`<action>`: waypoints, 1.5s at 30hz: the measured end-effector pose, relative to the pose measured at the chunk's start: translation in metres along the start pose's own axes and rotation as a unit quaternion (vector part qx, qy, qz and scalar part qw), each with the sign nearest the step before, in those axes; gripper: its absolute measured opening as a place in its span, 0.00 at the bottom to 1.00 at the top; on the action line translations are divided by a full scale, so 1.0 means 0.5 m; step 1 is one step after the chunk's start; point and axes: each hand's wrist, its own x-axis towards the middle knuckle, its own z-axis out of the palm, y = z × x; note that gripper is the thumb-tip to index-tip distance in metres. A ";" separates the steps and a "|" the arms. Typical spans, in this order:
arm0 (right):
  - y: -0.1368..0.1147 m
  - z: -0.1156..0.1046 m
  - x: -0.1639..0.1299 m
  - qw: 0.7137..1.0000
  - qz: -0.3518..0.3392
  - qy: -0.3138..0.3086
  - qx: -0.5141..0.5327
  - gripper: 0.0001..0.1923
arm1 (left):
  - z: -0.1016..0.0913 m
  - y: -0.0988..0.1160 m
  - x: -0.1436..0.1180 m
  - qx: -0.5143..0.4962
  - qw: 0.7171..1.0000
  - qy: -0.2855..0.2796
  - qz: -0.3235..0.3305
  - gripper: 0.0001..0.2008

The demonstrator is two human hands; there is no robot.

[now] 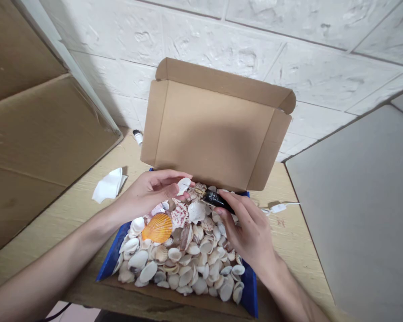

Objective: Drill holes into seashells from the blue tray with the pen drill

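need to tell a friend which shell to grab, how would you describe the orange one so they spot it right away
Look in the open cardboard box full of seashells on the wooden table. Near the pile's left side, just below the left hand, lies the orange scallop shell. It is the only bright orange, ribbed fan among white and pale brown shells.

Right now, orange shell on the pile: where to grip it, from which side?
Grip the orange shell across its fan, thumb and finger on opposite curved edges, coming from above. It lies flat, ribbed face up on the other shells, fully exposed. The left hand is nearest but already pinches a small white shell.
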 end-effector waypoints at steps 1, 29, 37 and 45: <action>0.000 0.000 0.000 1.000 -0.004 0.001 -0.005 0.19 | -0.001 -0.001 0.000 0.010 1.000 0.003 -0.003 0.25; 0.003 -0.002 -0.005 0.996 -0.004 0.010 -0.083 0.23 | 0.006 0.007 0.001 0.110 0.993 -0.026 0.025 0.16; 0.004 0.002 -0.003 0.997 0.013 -0.046 -0.060 0.15 | 0.003 0.019 -0.003 0.163 0.984 -0.062 0.022 0.15; 0.001 0.001 0.002 0.997 0.005 -0.060 -0.056 0.12 | -0.004 0.008 -0.002 0.135 0.990 -0.044 0.006 0.16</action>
